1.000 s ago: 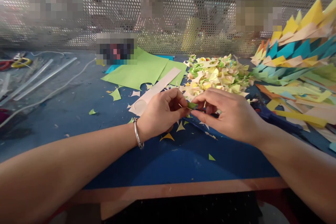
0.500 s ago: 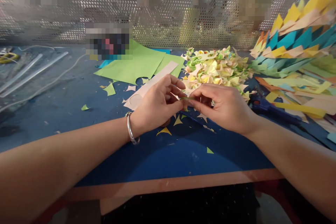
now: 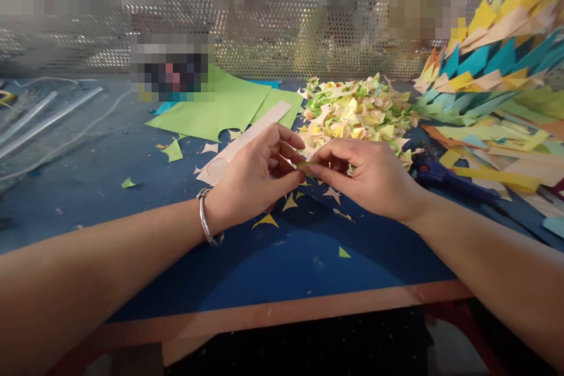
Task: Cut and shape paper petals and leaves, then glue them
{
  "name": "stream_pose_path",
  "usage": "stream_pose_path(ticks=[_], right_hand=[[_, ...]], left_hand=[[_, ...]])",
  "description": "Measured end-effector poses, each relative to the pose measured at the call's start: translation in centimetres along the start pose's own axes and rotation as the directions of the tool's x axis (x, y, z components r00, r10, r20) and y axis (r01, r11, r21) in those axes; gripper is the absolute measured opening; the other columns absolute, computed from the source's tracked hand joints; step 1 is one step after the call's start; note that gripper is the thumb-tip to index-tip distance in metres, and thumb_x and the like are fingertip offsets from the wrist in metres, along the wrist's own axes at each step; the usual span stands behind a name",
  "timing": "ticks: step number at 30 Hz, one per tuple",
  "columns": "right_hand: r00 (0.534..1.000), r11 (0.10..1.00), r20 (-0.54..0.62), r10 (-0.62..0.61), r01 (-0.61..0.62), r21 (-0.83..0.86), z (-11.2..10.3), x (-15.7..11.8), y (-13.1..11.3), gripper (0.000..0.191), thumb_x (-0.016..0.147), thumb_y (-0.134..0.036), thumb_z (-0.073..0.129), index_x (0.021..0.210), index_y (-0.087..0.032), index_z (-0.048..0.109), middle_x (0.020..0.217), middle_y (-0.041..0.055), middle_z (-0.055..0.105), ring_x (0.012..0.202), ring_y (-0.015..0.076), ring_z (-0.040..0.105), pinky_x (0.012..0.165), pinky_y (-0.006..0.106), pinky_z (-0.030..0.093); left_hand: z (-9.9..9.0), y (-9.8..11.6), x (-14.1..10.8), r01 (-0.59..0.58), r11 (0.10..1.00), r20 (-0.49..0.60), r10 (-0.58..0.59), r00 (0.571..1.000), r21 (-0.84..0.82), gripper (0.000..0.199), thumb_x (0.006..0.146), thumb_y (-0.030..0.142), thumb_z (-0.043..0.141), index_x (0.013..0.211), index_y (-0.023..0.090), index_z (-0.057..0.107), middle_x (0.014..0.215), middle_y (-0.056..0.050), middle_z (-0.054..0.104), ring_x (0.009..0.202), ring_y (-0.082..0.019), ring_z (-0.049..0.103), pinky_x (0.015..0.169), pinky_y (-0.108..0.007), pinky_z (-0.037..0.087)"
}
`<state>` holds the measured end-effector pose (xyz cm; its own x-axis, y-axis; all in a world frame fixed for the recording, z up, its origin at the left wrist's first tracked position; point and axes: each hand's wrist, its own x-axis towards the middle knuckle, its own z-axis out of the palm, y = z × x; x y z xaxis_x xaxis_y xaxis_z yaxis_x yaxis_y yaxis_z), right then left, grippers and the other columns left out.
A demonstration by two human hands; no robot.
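Both my hands meet near the middle of the table, pinching a small green paper piece (image 3: 308,165) between thumbs and fingertips. My left hand (image 3: 253,173) is closed on its left end, with the other fingers curled above. On the right end, my right hand (image 3: 368,173) grips with thumb and forefinger. The fingers hide most of the piece's shape. A pale pink paper strip (image 3: 264,120) lies partly under my left hand. Behind my right hand rises a pile of small cut and curled paper pieces (image 3: 359,108).
Green paper sheets (image 3: 211,106) lie at the back. A blue glue gun (image 3: 456,179) rests right of my right hand, beside loose paper strips (image 3: 506,153) and a layered paper construction (image 3: 489,59). Clear sticks (image 3: 53,120) lie left. Perforated metal (image 3: 282,29) stands behind; paper scraps (image 3: 267,221) dot the front.
The whole view has shifted slightly, so things appear a little further left. Both hands keep their pinch on the green paper piece, with hardly any change in the fingers.
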<state>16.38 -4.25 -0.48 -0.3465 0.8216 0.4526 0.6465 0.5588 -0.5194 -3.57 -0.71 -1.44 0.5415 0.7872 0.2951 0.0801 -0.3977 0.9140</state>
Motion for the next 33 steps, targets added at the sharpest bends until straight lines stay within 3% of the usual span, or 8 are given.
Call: stream_pose_path(ticks=[9,16,25,33], right_hand=[[1.000,0.999,0.014,0.006,-0.006,0.031,-0.08,-0.26,-0.12,0.025,0.095,-0.035,0.060,0.082,-0.016,0.069,0.074,0.0015,0.066,0.064,0.0099,0.055,0.057,0.022,0.041],[1.000,0.997,0.017,0.009,-0.010,0.080,-0.01,-0.30,-0.03,0.014,0.089,-0.027,0.067,0.085,-0.014,0.070,0.072,0.0000,0.065,0.057,0.0076,0.054,0.052,0.020,0.041],[1.000,0.998,0.012,-0.015,0.014,0.065,0.07,-0.21,0.01,0.013,0.090,-0.023,0.065,0.081,-0.014,0.069,0.070,0.0000,0.064,0.056,0.0071,0.053,0.051,0.019,0.042],[0.999,0.999,0.019,-0.028,0.027,0.045,0.00,-0.23,-0.03,0.013,0.090,-0.021,0.065,0.081,-0.013,0.068,0.068,-0.0006,0.062,0.056,0.0062,0.052,0.050,0.019,0.040]], left_hand=[[0.05,0.08,-0.11,-0.031,0.998,-0.034,0.033,0.999,0.061,0.026,0.079,0.011,0.068,0.095,0.019,0.050,0.076,0.000,0.063,0.061,-0.009,0.060,0.047,-0.018,0.048],[0.08,-0.03,-0.05,0.030,1.000,-0.031,-0.029,0.999,0.004,0.024,0.080,0.011,0.067,0.095,0.019,0.050,0.073,0.002,0.059,0.052,-0.007,0.054,0.037,-0.016,0.040],[0.08,0.34,-0.10,-0.011,0.994,-0.027,0.014,1.000,0.106,0.021,0.079,0.014,0.067,0.093,0.019,0.052,0.078,0.000,0.062,0.064,-0.009,0.060,0.053,-0.019,0.051],[-0.05,0.29,-0.12,-0.054,0.985,0.016,0.053,0.998,0.165,0.021,0.078,0.014,0.066,0.093,0.019,0.052,0.078,0.000,0.063,0.069,-0.011,0.063,0.060,-0.021,0.052]])
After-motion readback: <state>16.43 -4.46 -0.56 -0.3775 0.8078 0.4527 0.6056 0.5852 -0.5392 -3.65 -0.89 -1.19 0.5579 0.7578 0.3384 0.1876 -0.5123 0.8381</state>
